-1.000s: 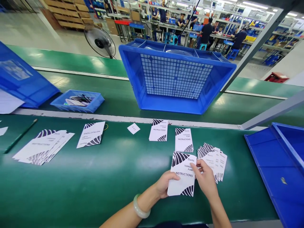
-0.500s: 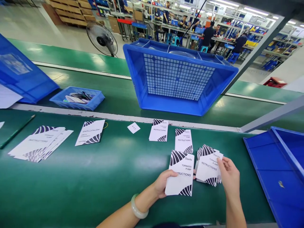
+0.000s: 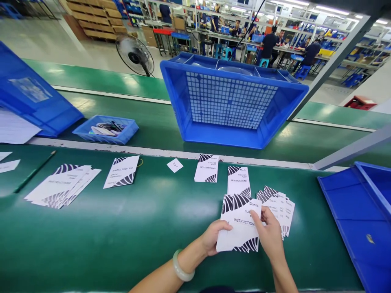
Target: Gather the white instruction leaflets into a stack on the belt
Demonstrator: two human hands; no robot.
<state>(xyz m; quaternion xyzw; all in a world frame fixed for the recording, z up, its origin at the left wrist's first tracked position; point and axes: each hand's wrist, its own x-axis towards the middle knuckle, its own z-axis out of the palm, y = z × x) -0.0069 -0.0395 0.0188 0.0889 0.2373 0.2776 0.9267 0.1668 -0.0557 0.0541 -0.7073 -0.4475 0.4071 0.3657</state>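
Observation:
My left hand (image 3: 215, 236), below a pale bangle, is closed on a small stack of instruction booklets (image 3: 226, 238), thumb on top. My right hand (image 3: 269, 230) pinches the right side of another instruction booklet (image 3: 244, 221), which lies over that stack. Just beyond my right hand, a fanned pile of booklets (image 3: 288, 211) rests on the green table. Two spots of booklets lie farther back: one booklet (image 3: 238, 179) right behind the held stack, and another booklet (image 3: 207, 169) to its left. My right fingertips are partly hidden behind the paper.
A large blue crate (image 3: 226, 136) stands tilted at the back, with another blue crate (image 3: 345, 219) at right. On the left are fanned booklets (image 3: 61, 187), a single booklet (image 3: 122, 171), a pencil (image 3: 36, 171) and a small blue basket (image 3: 122, 136). A paper note (image 3: 175, 165) lies mid-table.
My right hand has moved left from the pile, bringing a booklet over the stack in my left hand. The pile now looks more spread out. The view has shifted slightly.

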